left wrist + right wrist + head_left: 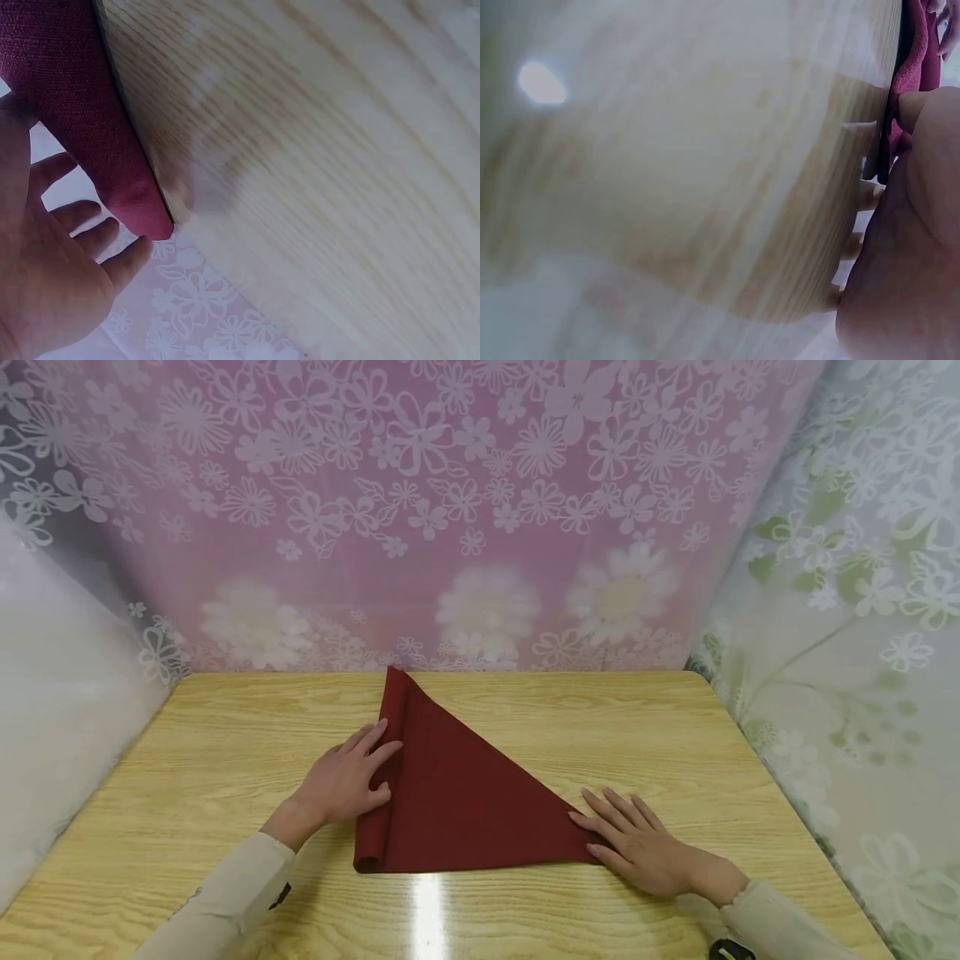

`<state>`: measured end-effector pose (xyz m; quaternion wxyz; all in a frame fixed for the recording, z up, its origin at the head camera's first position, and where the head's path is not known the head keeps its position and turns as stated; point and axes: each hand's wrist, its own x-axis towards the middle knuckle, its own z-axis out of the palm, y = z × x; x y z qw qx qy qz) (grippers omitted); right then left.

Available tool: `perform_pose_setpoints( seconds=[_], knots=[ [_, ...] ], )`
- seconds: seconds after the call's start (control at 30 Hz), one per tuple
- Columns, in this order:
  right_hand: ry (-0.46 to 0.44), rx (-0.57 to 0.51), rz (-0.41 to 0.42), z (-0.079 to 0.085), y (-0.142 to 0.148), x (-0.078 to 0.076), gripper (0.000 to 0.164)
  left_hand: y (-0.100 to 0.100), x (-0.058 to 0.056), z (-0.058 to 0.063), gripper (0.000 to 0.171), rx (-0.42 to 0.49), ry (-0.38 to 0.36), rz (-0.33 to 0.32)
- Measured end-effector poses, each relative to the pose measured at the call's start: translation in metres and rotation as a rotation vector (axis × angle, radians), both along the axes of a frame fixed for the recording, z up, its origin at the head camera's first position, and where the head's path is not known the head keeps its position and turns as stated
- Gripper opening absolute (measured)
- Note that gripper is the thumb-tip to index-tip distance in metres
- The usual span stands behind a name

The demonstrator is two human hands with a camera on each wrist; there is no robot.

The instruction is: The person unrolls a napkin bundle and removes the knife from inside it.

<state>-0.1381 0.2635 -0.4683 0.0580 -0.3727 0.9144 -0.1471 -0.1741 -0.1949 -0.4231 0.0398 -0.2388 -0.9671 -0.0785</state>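
A dark red cloth (468,802), folded into a triangle, lies on the table with its left edge rolled into a tube. On that roll (372,835) rests my left hand (341,781), fingers spread and only slightly bent, the thumb at the roll's right side. In the left wrist view the fingers (124,266) run alongside the red roll (90,112). My right hand (645,847) lies spread at the cloth's pointed right corner, thumb and forefinger touching it. The right wrist view shows that thumb against the cloth's edge (911,82), the other fingers stretched over the tabletop.
The wood-grain table (247,718) extends on all sides of the cloth. A pink flowered curtain (480,518) hangs along its back edge. Flowered sheeting (847,635) stands at the right, and pale sheeting (60,693) at the left.
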Motion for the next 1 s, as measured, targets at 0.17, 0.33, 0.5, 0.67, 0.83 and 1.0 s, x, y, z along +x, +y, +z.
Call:
perform_pose_setpoints(
  seconds=[0.17, 0.33, 0.5, 0.67, 0.83, 1.0],
  knots=[
    [-0.062, -0.009, 0.001, 0.016, -0.006, 0.003, 0.048, 0.002, 0.002, 0.001, 0.052, -0.034, 0.014, -0.065],
    [-0.066, 0.009, -0.013, 0.013, -0.005, 0.003, 0.048, 0.001, 0.005, -0.001, 0.044, -0.062, -0.020, -0.062],
    [-0.071, 0.015, -0.044, 0.001, 0.000, 0.000, 0.049, 0.000, 0.006, -0.005, 0.044, -0.086, -0.040, -0.051],
    [-0.051, -0.020, -0.027, 0.006, -0.005, 0.003, 0.048, 0.001, 0.010, -0.005, 0.054, -0.111, -0.081, -0.023],
    [-0.033, -0.042, 0.003, 0.013, -0.008, 0.007, 0.047, 0.003, 0.012, -0.005, 0.064, -0.116, -0.094, -0.009],
    [-0.039, -0.042, 0.006, 0.011, -0.008, 0.005, 0.048, 0.001, 0.017, -0.007, 0.064, -0.121, -0.098, 0.000]
  ],
)
